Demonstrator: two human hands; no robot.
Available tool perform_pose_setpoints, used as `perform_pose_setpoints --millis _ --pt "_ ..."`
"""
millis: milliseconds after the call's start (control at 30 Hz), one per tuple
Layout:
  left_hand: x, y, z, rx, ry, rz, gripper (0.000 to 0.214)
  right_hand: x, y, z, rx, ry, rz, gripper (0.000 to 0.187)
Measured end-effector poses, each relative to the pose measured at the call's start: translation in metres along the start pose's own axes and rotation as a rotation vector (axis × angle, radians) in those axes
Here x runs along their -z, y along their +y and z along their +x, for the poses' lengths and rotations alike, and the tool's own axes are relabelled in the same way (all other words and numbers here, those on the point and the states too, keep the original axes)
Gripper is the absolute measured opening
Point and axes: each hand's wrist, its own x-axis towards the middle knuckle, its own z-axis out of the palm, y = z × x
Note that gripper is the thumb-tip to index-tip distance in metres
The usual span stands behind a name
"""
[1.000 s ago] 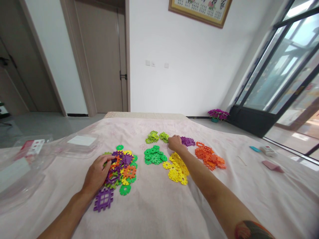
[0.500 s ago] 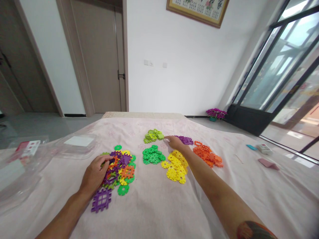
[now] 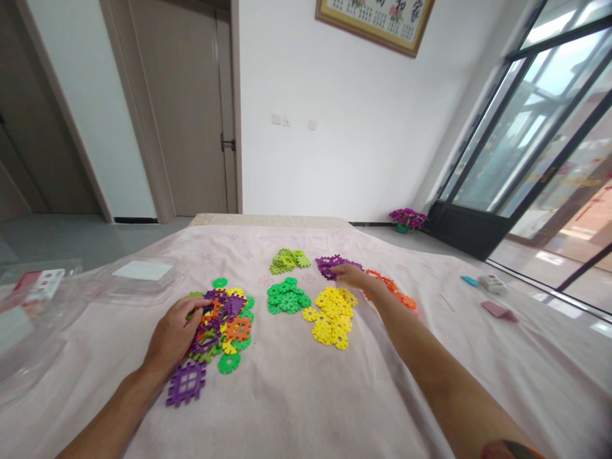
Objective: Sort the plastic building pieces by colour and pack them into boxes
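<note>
My left hand (image 3: 174, 328) rests on the left edge of a mixed heap of plastic building pieces (image 3: 234, 329). Its fingers curl inward among purple and orange pieces; what they grip is hidden. A square purple lattice piece (image 3: 186, 382) lies in front of that heap. My right hand (image 3: 349, 275) reaches to the pile of purple pieces (image 3: 329, 261), fingertips drawn together over it; any piece in them cannot be made out. Nearby lie separate piles of light green pieces (image 3: 289, 260), green notched discs (image 3: 287, 297), yellow discs (image 3: 332, 317) and orange pieces (image 3: 382, 280), the last partly behind my right forearm.
Clear plastic packaging (image 3: 143, 271) lies at the left on the pink tablecloth (image 3: 287, 395). Toward the right are a light blue object (image 3: 470, 281), a small white box (image 3: 492, 284), a thin white stick (image 3: 448, 302) and a folded pink cloth (image 3: 498, 311).
My right hand has moved from the light green pile rightward and slightly nearer, onto the purple pile. My left hand stays at the mixed heap. The view has shifted slightly.
</note>
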Motion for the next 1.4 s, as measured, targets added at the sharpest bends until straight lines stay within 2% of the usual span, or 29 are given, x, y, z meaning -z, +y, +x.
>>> perform_pose_setpoints --millis 100,200,267,367,433,567,667,767,1033,1233,1400 --pt "0.0 0.001 0.0 -0.001 0.007 -0.005 0.032 -0.002 -0.001 -0.002 -0.03 0.069 -0.025 0.045" --pt "0.0 0.0 0.0 0.003 0.003 -0.016 0.032 -0.005 -0.002 -0.012 -0.064 0.123 -0.038 0.043" --pt "0.0 -0.002 0.0 0.005 0.0 -0.023 0.032 -0.01 -0.006 -0.024 -0.079 0.126 -0.024 0.042" --pt "-0.001 -0.003 0.0 0.012 -0.002 -0.025 0.032 -0.018 -0.023 -0.05 -0.07 0.105 -0.052 0.051" --pt "-0.001 -0.004 0.0 0.02 -0.003 -0.021 0.033 -0.026 -0.043 -0.074 0.004 0.109 -0.138 0.059" --pt "0.0 -0.004 -0.001 0.016 -0.004 -0.018 0.034 -0.049 -0.089 -0.118 0.248 0.081 -0.222 0.061" --pt "0.0 -0.003 -0.003 0.017 -0.002 -0.015 0.033 -0.067 -0.109 -0.134 0.293 0.101 -0.247 0.058" --pt "0.001 -0.002 -0.005 0.021 -0.001 -0.012 0.032 -0.073 -0.109 -0.134 0.291 0.131 -0.252 0.045" --pt "0.002 -0.002 -0.006 0.041 -0.008 -0.001 0.033 -0.063 -0.073 -0.108 0.231 0.249 -0.257 0.027" --pt "0.003 -0.002 -0.006 0.064 0.003 -0.012 0.032 -0.059 -0.059 -0.098 0.162 0.32 -0.261 0.024" --pt "0.003 -0.001 -0.006 0.097 0.006 -0.005 0.033 -0.056 -0.068 -0.102 0.093 0.328 -0.279 0.03"
